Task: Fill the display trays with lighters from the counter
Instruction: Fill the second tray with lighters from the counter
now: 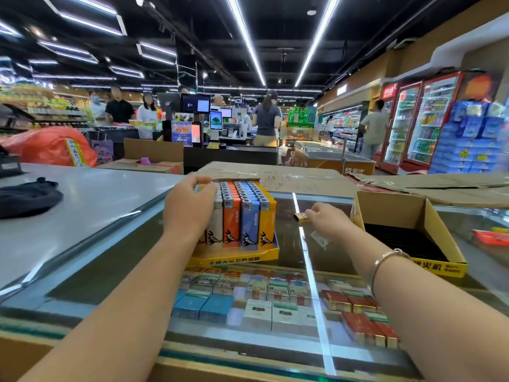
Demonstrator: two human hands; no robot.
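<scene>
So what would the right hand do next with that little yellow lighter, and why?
Probably carry the yellow lighter, pinched by the right hand on the glass counter, over to the display tray. The left hand grips the tray's left side, likely steadying it.

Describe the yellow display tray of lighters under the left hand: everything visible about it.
The yellow display tray looks like printed cardboard, with a low front lip bearing dark characters. It sits flat on the glass counter, left of the open cardboard box. Upright lighters pack it in rows: white, orange, blue and yellow columns with grey metal tops. The left hand curls over the left rows from above. The tray's rear is hidden.
</scene>
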